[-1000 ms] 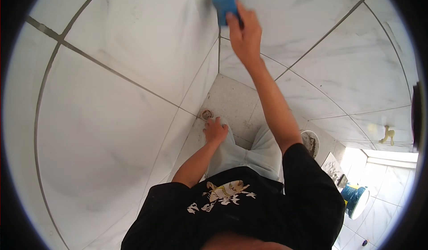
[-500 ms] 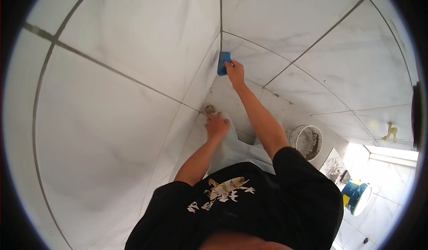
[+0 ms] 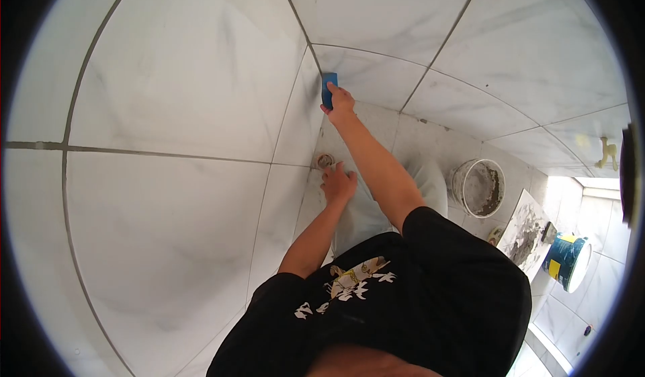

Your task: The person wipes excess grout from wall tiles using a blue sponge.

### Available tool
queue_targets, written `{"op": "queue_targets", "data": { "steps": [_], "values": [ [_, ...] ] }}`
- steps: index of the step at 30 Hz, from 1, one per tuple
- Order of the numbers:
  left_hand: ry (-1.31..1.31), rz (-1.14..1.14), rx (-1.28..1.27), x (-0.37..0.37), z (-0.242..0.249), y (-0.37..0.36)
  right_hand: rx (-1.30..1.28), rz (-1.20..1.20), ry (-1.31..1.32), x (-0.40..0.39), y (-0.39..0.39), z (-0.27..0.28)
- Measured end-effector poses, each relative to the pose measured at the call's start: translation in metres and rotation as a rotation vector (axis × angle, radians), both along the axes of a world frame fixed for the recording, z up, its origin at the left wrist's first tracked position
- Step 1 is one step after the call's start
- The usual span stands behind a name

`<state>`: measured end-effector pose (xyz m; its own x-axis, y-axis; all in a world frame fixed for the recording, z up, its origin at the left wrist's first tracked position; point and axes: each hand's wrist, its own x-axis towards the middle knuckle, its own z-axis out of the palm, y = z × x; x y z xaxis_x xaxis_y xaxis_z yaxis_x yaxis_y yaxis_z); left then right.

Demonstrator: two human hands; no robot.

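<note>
My right hand (image 3: 341, 101) grips a flat blue scraper (image 3: 329, 89), its edge at the inside corner where two tiled walls (image 3: 376, 64) meet. The scraper stands roughly upright, low on the wall just above the floor. A dark grout line (image 3: 293, 9) runs up the corner above it. My left hand (image 3: 338, 183) rests on my bent knee in pale trousers (image 3: 356, 222), its fingers apart and holding nothing. Just beyond those fingertips is a round opening (image 3: 324, 160) in the floor beside the left wall.
To my right stands a white bucket (image 3: 479, 189) with grey residue inside. Past it lie a mortar-smeared white board (image 3: 527, 232), a dark-handled tool (image 3: 547, 232) and a blue-green tub (image 3: 568, 261). A yellowish tap (image 3: 607, 152) sticks out of the right wall.
The view has turned, shifting the bucket and tub rightward in the picture. My right hand has rotated the scraper, which shows narrower, still at the corner. My left hand stays on the knee.
</note>
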<state>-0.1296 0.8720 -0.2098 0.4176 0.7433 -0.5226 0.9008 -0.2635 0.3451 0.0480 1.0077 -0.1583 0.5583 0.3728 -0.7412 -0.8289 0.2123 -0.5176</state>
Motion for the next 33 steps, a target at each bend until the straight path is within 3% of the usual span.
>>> {"op": "queue_targets", "data": {
  "steps": [6,8,12,14,16,20,21,23,31,33],
  "values": [
    [0.030,-0.016,0.019,0.000,0.000,-0.002,-0.032,-0.010,0.004,0.007,0.037,0.031],
    [0.031,-0.016,0.022,0.001,0.001,0.000,0.065,-0.095,-0.074,0.005,0.042,0.043],
    [0.011,-0.033,0.031,-0.002,0.005,-0.006,0.127,-0.096,-0.096,0.010,0.030,0.113],
    [-0.001,-0.025,0.038,-0.002,0.003,-0.004,0.431,0.007,-0.206,0.003,0.013,0.125],
    [-0.004,-0.003,-0.008,-0.002,-0.003,0.000,0.526,0.008,-0.301,-0.002,-0.003,0.102],
    [0.008,-0.008,-0.003,0.001,0.005,0.000,0.064,-0.053,0.042,0.001,-0.027,0.037],
    [0.003,-0.010,-0.018,0.001,0.006,0.001,0.069,-0.052,0.034,0.002,-0.022,0.025],
    [-0.011,-0.013,-0.025,0.000,0.006,-0.001,-0.074,0.098,0.095,0.011,-0.004,0.014],
    [-0.067,-0.012,0.039,-0.010,0.003,-0.004,-0.047,0.110,-0.214,0.028,0.040,0.147],
    [-0.107,-0.007,0.047,-0.012,0.005,-0.007,0.128,0.078,-0.245,0.025,0.036,0.197]
  ]
}}
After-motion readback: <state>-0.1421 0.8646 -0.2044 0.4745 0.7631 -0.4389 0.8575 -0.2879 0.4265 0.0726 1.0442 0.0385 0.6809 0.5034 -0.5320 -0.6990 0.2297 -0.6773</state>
